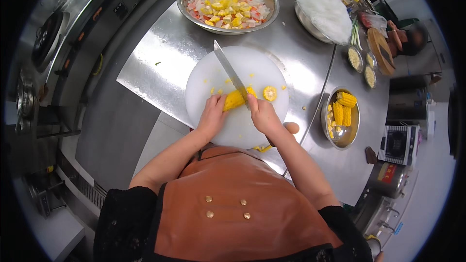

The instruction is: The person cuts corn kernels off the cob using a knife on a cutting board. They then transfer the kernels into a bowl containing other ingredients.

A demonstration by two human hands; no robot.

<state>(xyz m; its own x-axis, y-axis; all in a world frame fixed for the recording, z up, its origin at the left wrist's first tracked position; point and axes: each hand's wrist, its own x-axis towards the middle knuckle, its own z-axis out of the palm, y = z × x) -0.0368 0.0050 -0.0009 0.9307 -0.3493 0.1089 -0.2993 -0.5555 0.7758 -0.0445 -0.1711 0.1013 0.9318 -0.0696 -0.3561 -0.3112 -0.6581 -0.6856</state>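
A corn cob (pixel 233 100) lies slantwise on the round white cutting board (pixel 204 69). My left hand (pixel 212 114) grips its near left end. In my right hand (pixel 263 112) is a kitchen knife (pixel 229 67), its long blade crossing the cob near the right end. The blade's tip points away from me, past the middle of the board. The knife's handle is mostly hidden by my right hand and forearm. A cut round of corn (pixel 270 93) lies to the right of the blade, cut face up. Loose kernels are scattered around it.
A large steel bowl (pixel 182 5) of chopped vegetables and corn pieces stands beyond the board. White noodle-like strands (pixel 322 11) heap in another bowl. At right, a steel bowl (pixel 349 140) holds cobs and chunks. Small dishes (pixel 355 59) stand farther off, near another person (pixel 397 42).
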